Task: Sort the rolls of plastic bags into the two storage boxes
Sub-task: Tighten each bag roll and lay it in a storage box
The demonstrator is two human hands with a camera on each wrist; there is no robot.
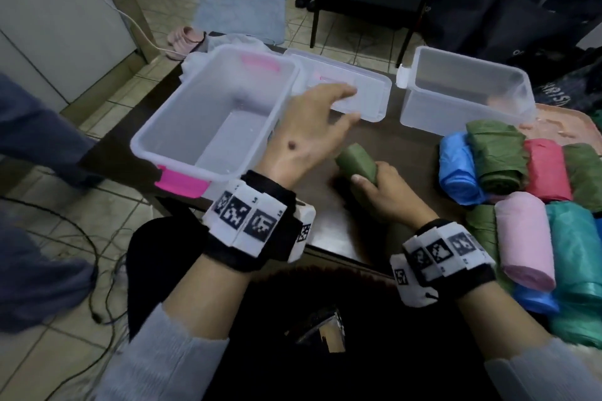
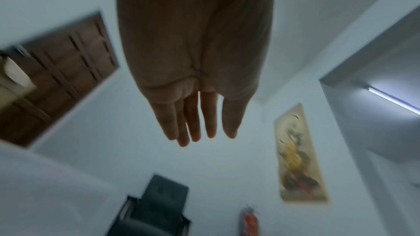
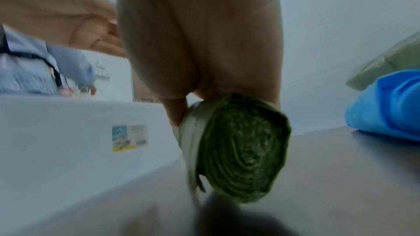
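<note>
Green roll (image 1: 357, 164) gripped in right hand (image 1: 387, 194), left hand (image 1: 306, 137) spread

We see an olive-green roll (image 1: 356, 163) beside a clear box (image 1: 182, 127) with bright pink latches, and right of that box blue (image 1: 456, 169), red (image 1: 545, 169), pale pink (image 1: 526, 238) and teal (image 1: 575, 238) rolls, plus black-and-white checked wristbands (image 1: 250, 221).

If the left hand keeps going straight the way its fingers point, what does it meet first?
Probably the clear lid lying flat between the two boxes: the left hand, open and empty, points up and right toward it, fingertips already over its near edge. Its height above the lid is unclear, so it might pass over.
</note>
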